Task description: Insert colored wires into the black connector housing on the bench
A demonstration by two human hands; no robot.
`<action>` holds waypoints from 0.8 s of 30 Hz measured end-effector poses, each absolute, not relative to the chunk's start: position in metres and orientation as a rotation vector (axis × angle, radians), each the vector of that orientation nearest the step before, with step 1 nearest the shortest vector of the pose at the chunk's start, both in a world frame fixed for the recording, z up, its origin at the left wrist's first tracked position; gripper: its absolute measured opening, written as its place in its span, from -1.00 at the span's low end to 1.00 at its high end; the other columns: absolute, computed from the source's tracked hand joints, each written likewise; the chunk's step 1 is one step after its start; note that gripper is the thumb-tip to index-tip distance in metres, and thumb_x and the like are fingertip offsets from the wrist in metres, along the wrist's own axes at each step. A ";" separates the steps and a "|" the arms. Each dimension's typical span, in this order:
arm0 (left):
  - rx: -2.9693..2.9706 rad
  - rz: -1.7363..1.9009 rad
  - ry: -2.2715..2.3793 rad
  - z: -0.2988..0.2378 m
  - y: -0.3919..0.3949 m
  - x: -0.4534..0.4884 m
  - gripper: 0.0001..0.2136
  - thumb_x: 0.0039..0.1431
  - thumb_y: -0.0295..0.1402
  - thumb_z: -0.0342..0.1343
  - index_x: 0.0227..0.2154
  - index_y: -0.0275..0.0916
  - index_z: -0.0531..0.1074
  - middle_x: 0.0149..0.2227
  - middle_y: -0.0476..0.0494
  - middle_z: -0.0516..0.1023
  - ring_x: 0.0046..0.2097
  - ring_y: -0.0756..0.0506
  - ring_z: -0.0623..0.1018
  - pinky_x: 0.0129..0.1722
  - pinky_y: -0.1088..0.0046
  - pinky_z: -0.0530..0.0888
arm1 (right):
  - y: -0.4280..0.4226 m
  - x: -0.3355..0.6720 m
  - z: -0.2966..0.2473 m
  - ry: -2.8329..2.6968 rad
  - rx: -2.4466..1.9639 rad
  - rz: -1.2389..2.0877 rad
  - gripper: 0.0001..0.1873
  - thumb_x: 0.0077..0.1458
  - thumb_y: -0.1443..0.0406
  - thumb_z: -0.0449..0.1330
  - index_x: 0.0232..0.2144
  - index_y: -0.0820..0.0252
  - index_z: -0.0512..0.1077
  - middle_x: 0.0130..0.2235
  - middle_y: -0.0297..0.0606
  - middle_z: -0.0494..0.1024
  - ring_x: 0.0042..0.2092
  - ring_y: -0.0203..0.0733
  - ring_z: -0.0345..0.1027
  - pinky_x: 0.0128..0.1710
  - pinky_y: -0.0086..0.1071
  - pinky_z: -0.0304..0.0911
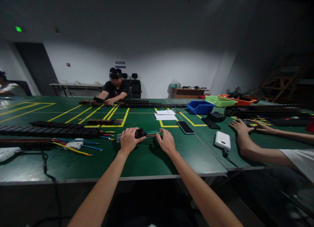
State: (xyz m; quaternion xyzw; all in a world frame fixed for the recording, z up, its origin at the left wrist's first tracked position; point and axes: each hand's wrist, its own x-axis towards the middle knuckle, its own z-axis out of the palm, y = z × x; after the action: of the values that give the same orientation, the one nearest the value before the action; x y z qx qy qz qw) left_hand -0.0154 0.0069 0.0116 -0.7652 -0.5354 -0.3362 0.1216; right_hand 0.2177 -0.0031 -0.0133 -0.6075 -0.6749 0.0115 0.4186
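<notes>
My left hand (129, 140) is closed around a small black connector block (139, 133) on the green table (147, 158). Coloured wires (152, 133), blue, red and green, run from the block to the right. My right hand (167, 141) is closed on the far ends of those wires, fingers pinched over them. Both forearms reach in from the bottom edge.
Long black terminal strips (49, 130) and loose coloured wires (73, 148) lie at left. A black phone (185, 127), white papers (165, 114), a white power bank (222, 140) and blue (200, 107), green and orange bins sit ahead. A co-worker's arms (247, 138) rest at right; another person sits across.
</notes>
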 end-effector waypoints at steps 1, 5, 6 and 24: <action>-2.238 -0.982 -1.566 0.012 0.007 -0.015 -0.37 0.12 0.27 0.05 -0.01 -0.15 0.47 -0.04 -0.21 0.57 -0.01 -0.27 0.47 -0.02 0.18 0.33 | -0.003 0.218 -0.013 -1.674 -1.513 0.016 -0.54 0.29 0.10 0.05 0.09 0.23 0.43 0.03 -0.02 0.54 0.02 0.06 0.39 0.00 -0.18 0.26; -2.257 -0.982 -1.563 0.012 0.007 -0.014 -0.37 0.15 0.27 0.01 -0.02 -0.17 0.47 -0.04 -0.22 0.57 -0.02 -0.26 0.47 -0.02 0.18 0.34 | 0.001 0.220 -0.017 -1.588 -1.510 -0.009 -0.52 0.29 0.10 0.03 0.08 0.27 0.44 0.05 0.03 0.52 0.05 0.10 0.38 0.04 -0.12 0.28; -2.259 -0.981 -1.560 0.012 0.007 -0.014 -0.37 0.15 0.27 0.00 -0.02 -0.17 0.46 -0.05 -0.22 0.57 -0.02 -0.26 0.47 -0.03 0.18 0.34 | 0.002 0.221 -0.019 -1.574 -1.507 0.006 -0.52 0.29 0.10 0.02 0.09 0.27 0.43 0.03 0.03 0.53 0.04 0.09 0.39 0.04 -0.11 0.29; -2.203 -0.866 -1.553 0.008 0.006 -0.010 -0.41 0.17 0.24 0.02 -0.03 -0.16 0.47 -0.07 -0.24 0.56 -0.03 -0.28 0.46 -0.06 0.17 0.32 | -0.003 0.218 -0.016 -1.671 -1.248 -0.099 -0.48 0.28 0.27 -0.01 0.24 0.23 0.32 0.19 -0.03 0.41 0.22 0.01 0.25 0.25 -0.06 0.20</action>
State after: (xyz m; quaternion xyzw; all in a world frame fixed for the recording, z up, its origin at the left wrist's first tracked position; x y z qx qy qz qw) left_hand -0.0105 0.0062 0.0078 -0.7687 -0.5421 -0.3021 0.1546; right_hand 0.2183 -0.0026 -0.0157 -0.5167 -0.6917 -0.0409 0.5029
